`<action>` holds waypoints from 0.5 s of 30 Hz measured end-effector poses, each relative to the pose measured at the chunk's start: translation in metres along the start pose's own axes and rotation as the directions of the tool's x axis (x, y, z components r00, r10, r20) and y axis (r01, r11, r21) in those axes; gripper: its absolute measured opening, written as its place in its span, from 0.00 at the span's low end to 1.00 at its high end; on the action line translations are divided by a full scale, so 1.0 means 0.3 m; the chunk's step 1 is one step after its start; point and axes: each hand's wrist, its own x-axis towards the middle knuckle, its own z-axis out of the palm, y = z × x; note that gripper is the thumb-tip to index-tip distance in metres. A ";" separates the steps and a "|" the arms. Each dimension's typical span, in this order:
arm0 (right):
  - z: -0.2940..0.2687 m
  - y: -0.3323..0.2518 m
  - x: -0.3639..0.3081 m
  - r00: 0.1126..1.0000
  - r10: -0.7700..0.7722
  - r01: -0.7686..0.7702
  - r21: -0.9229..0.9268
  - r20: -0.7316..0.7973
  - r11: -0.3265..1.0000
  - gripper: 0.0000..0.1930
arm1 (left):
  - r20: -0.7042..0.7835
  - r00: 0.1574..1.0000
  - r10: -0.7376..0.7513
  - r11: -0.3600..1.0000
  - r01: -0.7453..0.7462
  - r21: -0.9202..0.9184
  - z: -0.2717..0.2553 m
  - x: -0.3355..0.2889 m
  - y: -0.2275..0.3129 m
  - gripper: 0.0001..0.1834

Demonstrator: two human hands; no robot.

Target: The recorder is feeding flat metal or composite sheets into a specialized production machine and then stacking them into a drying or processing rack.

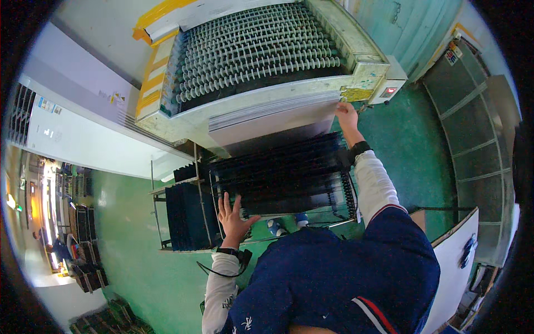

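My left hand (pixel 233 220) is open with fingers spread, near the front left of a wire rack (pixel 356 209) filled with dark, thin upright panels (pixel 278 172). My right hand (pixel 347 117) reaches past the rack, its fingers closed at the right upper corner of a stack of pale flat sheets (pixel 267 136). Those sheets stand tilted against the front of a roller machine (pixel 194 125). How many sheets the fingers grip cannot be made out.
Rows of ringed rollers (pixel 261 50) lie across the machine. A second rack of dark panels (pixel 186 217) stands to the left. On the right are a control box with a red display (pixel 389 89), framed mesh panels (pixel 473 133) and a white board (pixel 453 273). The floor (pixel 128 228) is green.
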 end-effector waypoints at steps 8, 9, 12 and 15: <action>-0.037 0.029 0.038 0.963 -0.067 0.080 -0.039 0.261 0.996 0.12 | 0.007 1.000 -0.011 1.000 0.011 0.010 0.017 0.021 -0.009 0.57; -0.030 0.029 0.034 0.967 -0.084 0.099 -0.052 0.241 0.994 0.12 | 0.006 1.000 -0.005 1.000 0.005 0.003 0.016 0.021 -0.011 0.57; -0.021 0.015 0.022 0.962 -0.121 0.164 -0.165 0.243 0.973 0.11 | 0.003 1.000 0.010 1.000 -0.010 -0.020 0.012 0.023 -0.012 0.57; -0.040 -0.088 0.013 0.909 -0.189 0.344 -0.411 0.372 0.844 0.13 | -0.004 1.000 0.013 0.999 -0.013 -0.034 0.003 0.017 -0.014 0.56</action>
